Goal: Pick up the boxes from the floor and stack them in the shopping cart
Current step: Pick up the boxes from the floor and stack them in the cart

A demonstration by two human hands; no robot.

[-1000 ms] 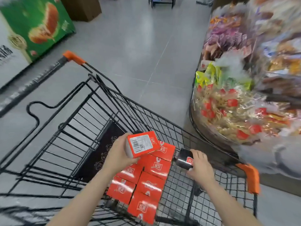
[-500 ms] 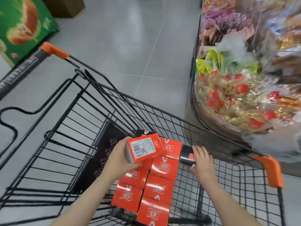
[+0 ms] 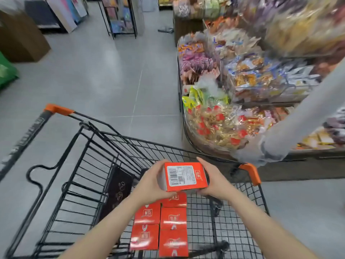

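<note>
small orange cardboard box w/ white barcode label pinched at its short ends by left hand & right hand; looks light, stiff, easy to slip.

The cart is black wire metal with glossy orange plastic corners, the red boxes glossy cardboard, the floor at twelve o'clock smooth, faintly shiny grey tile.
</note>
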